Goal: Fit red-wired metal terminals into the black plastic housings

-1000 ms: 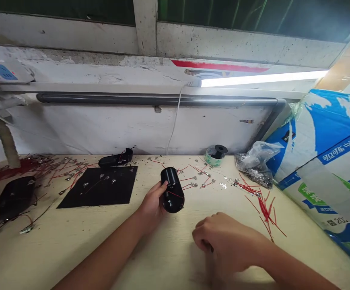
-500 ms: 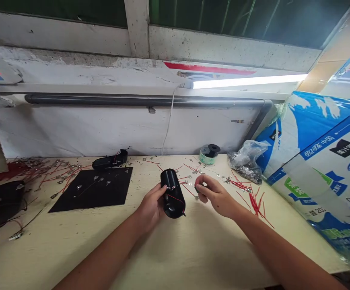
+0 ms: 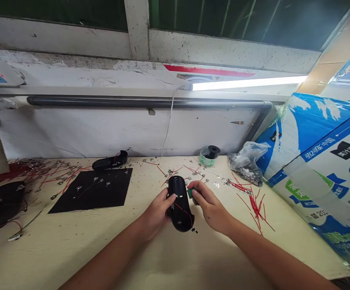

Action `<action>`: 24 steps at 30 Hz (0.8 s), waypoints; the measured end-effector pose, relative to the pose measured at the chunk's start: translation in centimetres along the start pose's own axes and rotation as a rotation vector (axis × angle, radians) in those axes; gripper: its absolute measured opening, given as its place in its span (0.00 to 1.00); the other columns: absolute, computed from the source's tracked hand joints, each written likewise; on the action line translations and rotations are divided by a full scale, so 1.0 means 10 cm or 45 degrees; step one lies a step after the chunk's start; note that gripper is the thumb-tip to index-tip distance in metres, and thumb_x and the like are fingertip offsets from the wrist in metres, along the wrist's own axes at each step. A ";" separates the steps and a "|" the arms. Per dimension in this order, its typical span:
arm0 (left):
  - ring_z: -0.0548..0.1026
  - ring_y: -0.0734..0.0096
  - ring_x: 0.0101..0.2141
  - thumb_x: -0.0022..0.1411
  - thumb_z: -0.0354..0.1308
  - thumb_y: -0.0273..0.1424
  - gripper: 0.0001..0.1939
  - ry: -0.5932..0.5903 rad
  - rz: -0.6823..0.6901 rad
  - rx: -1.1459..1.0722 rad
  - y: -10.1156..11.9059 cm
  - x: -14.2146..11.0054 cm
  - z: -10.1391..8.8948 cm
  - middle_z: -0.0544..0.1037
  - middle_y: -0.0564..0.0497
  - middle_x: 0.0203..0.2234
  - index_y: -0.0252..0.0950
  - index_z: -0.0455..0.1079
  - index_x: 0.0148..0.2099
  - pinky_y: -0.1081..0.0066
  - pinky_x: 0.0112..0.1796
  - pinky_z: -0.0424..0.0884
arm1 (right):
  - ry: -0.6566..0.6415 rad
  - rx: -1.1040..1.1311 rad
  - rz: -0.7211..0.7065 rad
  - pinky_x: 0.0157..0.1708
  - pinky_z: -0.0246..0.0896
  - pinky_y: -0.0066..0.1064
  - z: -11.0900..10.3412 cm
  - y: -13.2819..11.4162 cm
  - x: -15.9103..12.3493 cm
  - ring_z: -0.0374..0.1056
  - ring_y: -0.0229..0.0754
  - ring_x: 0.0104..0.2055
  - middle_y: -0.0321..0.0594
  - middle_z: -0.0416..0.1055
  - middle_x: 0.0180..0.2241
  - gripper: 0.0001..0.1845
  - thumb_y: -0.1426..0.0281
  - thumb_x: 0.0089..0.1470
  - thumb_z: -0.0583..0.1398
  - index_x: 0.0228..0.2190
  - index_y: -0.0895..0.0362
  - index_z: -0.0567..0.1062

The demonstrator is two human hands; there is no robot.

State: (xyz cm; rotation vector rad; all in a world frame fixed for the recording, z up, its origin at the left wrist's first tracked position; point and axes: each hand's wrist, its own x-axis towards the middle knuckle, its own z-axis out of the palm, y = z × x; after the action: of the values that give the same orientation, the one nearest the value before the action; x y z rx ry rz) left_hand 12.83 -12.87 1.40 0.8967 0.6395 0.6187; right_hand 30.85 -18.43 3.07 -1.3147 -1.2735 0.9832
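Observation:
My left hand (image 3: 157, 215) grips a black cylindrical plastic casing (image 3: 179, 203) from its left side, holding it just above the bench and tilted. A thin red wire (image 3: 183, 213) runs along the casing, and a small metal terminal dangles at its lower end. My right hand (image 3: 209, 205) pinches a small green piece (image 3: 190, 193) between thumb and fingers, right against the casing's right side. Part of the casing is hidden behind my left fingers.
A black mat (image 3: 90, 191) with metal terminals lies left, behind it a second black casing (image 3: 110, 160). Red wires (image 3: 258, 209) and metal terminals are scattered across the bench. A tape roll (image 3: 208, 156), a plastic bag (image 3: 246, 163) and a large printed carton (image 3: 322, 169) stand at the back right.
My right hand has come in from the lower right to the casing with the green piece. My left hand has carried the casing rightward and tilted it.

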 end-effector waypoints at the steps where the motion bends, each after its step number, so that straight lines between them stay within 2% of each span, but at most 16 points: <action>1: 0.72 0.66 0.35 0.63 0.62 0.42 0.19 -0.007 0.012 0.000 -0.01 0.01 0.00 0.73 0.49 0.33 0.35 0.68 0.51 0.64 0.40 0.71 | 0.001 0.021 -0.002 0.35 0.59 0.33 0.01 0.00 0.00 0.62 0.41 0.34 0.37 0.68 0.32 0.17 0.52 0.60 0.59 0.39 0.53 0.72; 5: 0.72 0.65 0.39 0.65 0.60 0.42 0.20 -0.057 0.038 0.027 -0.03 0.02 -0.02 0.75 0.47 0.39 0.36 0.68 0.53 0.65 0.42 0.70 | -0.044 0.112 0.081 0.30 0.56 0.32 0.06 0.05 0.03 0.61 0.39 0.30 0.36 0.69 0.27 0.20 0.53 0.53 0.66 0.38 0.56 0.76; 9: 0.72 0.64 0.41 0.65 0.60 0.43 0.19 -0.052 0.041 0.074 -0.05 0.03 -0.03 0.75 0.47 0.40 0.36 0.70 0.52 0.64 0.42 0.71 | -0.042 0.229 0.154 0.26 0.52 0.30 0.10 0.09 0.07 0.60 0.37 0.27 0.35 0.69 0.24 0.22 0.54 0.47 0.69 0.37 0.58 0.79; 12: 0.73 0.63 0.43 0.64 0.61 0.43 0.19 -0.053 0.077 0.067 -0.07 0.04 -0.04 0.76 0.46 0.42 0.37 0.71 0.52 0.65 0.44 0.70 | -0.050 0.230 0.144 0.26 0.52 0.30 0.14 0.08 0.07 0.60 0.37 0.26 0.35 0.69 0.24 0.20 0.53 0.48 0.68 0.34 0.58 0.79; 17: 0.74 0.64 0.41 0.64 0.62 0.42 0.21 -0.045 0.121 0.059 -0.10 0.05 -0.04 0.77 0.45 0.42 0.37 0.71 0.55 0.66 0.45 0.69 | -0.011 0.067 0.062 0.25 0.51 0.30 0.17 0.08 0.06 0.57 0.36 0.24 0.32 0.63 0.21 0.17 0.56 0.52 0.67 0.32 0.58 0.78; 24: 0.75 0.65 0.38 0.63 0.63 0.43 0.24 0.002 0.138 0.082 -0.15 0.09 -0.07 0.78 0.46 0.39 0.38 0.71 0.57 0.66 0.44 0.70 | 0.010 -0.017 0.013 0.26 0.54 0.30 0.19 0.13 0.07 0.60 0.37 0.25 0.34 0.66 0.22 0.14 0.58 0.54 0.65 0.31 0.57 0.77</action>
State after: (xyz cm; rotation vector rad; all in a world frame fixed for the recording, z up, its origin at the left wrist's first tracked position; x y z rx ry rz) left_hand 13.24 -12.66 -0.42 0.9958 0.6184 0.6989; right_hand 29.28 -17.41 1.58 -1.3357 -1.2707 0.9774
